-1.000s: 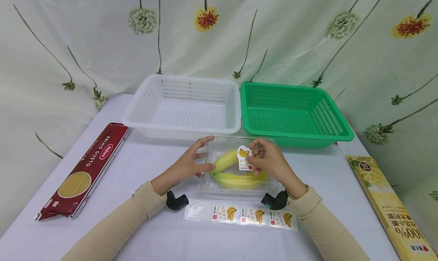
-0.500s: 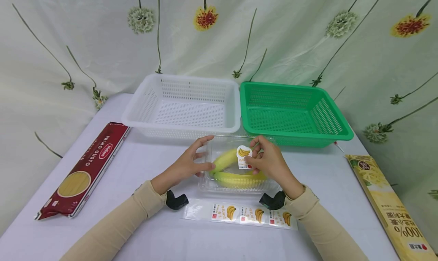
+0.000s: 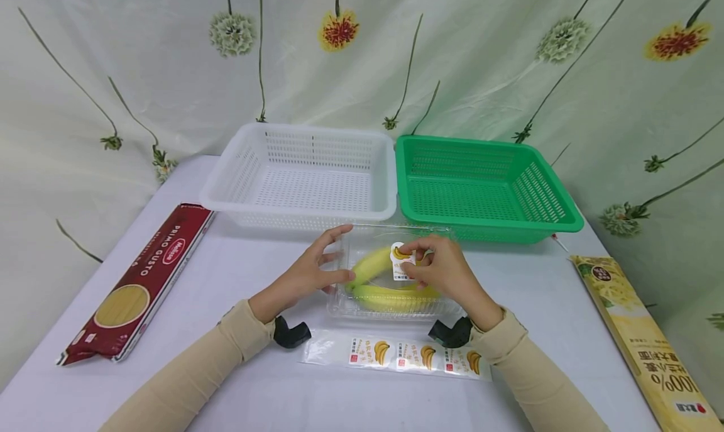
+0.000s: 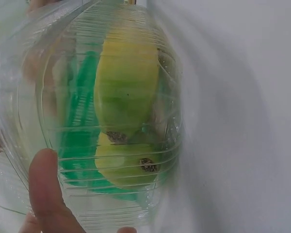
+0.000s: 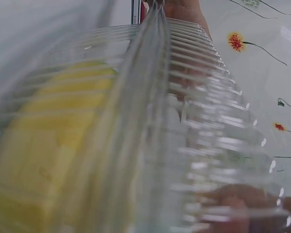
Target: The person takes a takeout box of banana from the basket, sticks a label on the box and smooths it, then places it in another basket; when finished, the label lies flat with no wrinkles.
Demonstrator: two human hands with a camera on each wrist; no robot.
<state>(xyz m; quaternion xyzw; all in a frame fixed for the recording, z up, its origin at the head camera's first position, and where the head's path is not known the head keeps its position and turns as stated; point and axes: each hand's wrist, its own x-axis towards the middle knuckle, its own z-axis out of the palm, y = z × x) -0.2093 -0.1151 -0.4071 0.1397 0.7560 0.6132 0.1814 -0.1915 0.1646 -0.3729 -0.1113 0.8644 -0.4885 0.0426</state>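
Note:
Two bananas (image 3: 390, 298) lie inside a clear, lidded plastic box (image 3: 339, 306) in the middle of the table. My left hand (image 3: 308, 270) holds the box's left side, thumb at the front and forefinger stretched to the back corner. The left wrist view shows the thumb (image 4: 44, 187) against the ribbed wall. On the lid is a white banana sticker (image 3: 398, 270); the thumb and forefinger of my right hand (image 3: 444, 265) touch its face, partly covering it. The right wrist view sees a banana (image 5: 48, 141) through the wall, with fingers blurred behind the plastic.
A strip of banana stickers (image 3: 415, 356) lies in front of the box. Behind stand a white basket (image 3: 305, 215) and a green basket (image 3: 492, 224). A red spaghetti pack (image 3: 141, 281) lies left, a yellow pasta pack (image 3: 639, 331) right.
My right forefinger has moved from the sticker's right edge leftward onto its printed top. The left hand and the box have stayed put.

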